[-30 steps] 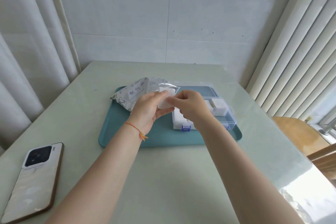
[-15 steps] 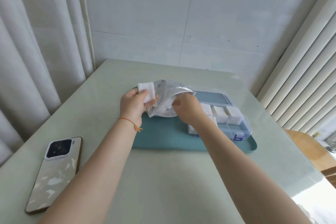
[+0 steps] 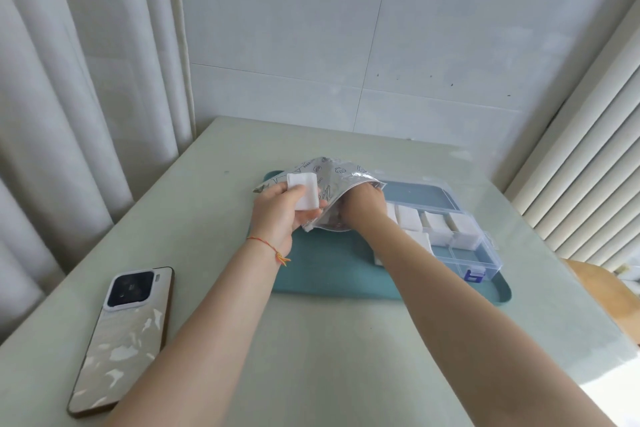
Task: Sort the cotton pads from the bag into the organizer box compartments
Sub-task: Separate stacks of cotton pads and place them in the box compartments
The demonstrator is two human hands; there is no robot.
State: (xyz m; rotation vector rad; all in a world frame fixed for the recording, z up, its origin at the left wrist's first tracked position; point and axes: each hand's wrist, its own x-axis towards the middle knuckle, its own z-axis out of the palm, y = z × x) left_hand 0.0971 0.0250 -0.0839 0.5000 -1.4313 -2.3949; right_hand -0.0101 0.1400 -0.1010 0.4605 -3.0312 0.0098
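My left hand pinches a small stack of white cotton pads and also holds the near edge of the silvery printed bag, lifted above the teal tray. My right hand reaches into the bag's mouth; its fingers are hidden inside. Right of the bag lies the clear organizer box with its lid open. Several of its compartments hold white pads; the near right compartment shows no pads.
A phone lies face down at the table's left front. Curtains hang at the left, a tiled wall stands behind, blinds at the right. A wooden chair seat shows past the table's right edge.
The bag has been lifted and its mouth opened. My left hand moved left with the pads, and my right hand went from the pads into the bag. The view shifted left.
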